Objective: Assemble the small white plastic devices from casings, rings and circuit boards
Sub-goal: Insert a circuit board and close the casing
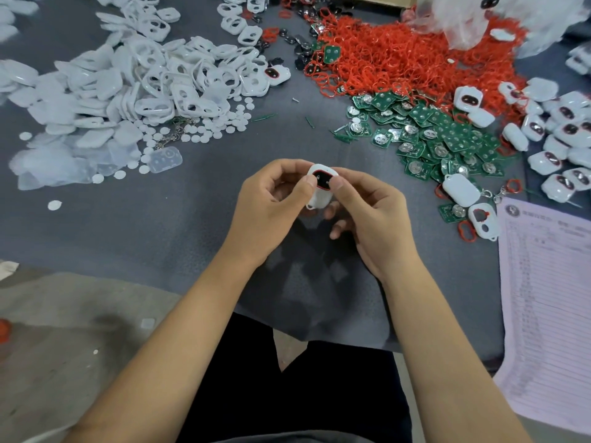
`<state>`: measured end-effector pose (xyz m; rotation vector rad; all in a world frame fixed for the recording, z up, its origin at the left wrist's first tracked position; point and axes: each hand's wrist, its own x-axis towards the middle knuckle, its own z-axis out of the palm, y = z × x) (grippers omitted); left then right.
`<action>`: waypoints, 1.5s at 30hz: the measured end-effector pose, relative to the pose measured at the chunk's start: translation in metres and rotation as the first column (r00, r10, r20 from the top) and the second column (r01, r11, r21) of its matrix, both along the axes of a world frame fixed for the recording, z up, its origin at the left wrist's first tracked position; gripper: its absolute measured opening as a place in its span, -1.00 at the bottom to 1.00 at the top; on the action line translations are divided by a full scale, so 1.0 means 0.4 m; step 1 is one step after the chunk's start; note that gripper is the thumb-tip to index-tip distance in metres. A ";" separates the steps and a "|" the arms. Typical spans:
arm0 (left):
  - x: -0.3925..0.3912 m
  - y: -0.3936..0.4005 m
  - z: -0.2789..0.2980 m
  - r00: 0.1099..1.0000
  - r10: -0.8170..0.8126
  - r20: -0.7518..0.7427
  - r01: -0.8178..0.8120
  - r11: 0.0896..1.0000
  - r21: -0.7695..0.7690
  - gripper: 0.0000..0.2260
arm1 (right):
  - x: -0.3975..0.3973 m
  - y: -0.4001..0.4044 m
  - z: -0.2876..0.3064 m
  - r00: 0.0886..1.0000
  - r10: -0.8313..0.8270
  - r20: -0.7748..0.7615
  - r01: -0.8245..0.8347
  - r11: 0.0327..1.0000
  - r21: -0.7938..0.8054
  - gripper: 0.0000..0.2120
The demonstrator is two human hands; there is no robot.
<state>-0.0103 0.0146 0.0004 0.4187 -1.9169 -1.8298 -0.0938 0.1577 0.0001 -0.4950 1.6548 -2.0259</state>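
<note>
Both hands clamped on white device (pixel 320 187) above desk (pixel 192 225): left hand (pixel 271 203), right hand (pixel 367 212), thumbs pressing front. Red rings (pixel 399 55) far right, green boards (pixel 447 139) right.

White casing (pixel 320 190) in both hands, red ring around a dark window on its face. Table cover (pixel 198 215) grey-blue, plain. White casing pile (pixel 137 81) far left, small white discs (pixel 220 126) beside it. Bright red ring heap (pixel 393 59) at top right. Green circuit boards (pixel 438 135) with silver round spots. Finished white devices (pixel 563 145) at right, dark red-rimmed windows. Paper sheet (pixel 550 302) pale pinkish-lilac, ruled with lines, print too blurred to read. Floor (pixel 64 330) grey, mottled.
</note>
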 end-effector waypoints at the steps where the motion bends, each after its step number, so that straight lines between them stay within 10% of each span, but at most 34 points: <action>1: -0.001 0.000 0.001 1.000 -0.007 0.001 0.007 1.000 0.004 -0.88 | 0.001 0.001 0.001 1.000 0.004 -0.015 -0.004 1.000 0.011 -0.80; 20: -0.006 0.005 -0.012 0.997 0.019 0.079 -0.007 0.987 -0.160 -0.93 | 0.009 -0.006 -0.007 0.966 -0.037 -0.254 0.082 0.982 0.170 -0.86; 45: -0.003 0.009 0.001 0.996 -0.067 0.053 0.071 0.994 -0.083 -0.86 | 0.013 -0.010 0.003 0.987 -0.138 -0.079 0.148 0.978 0.145 -0.85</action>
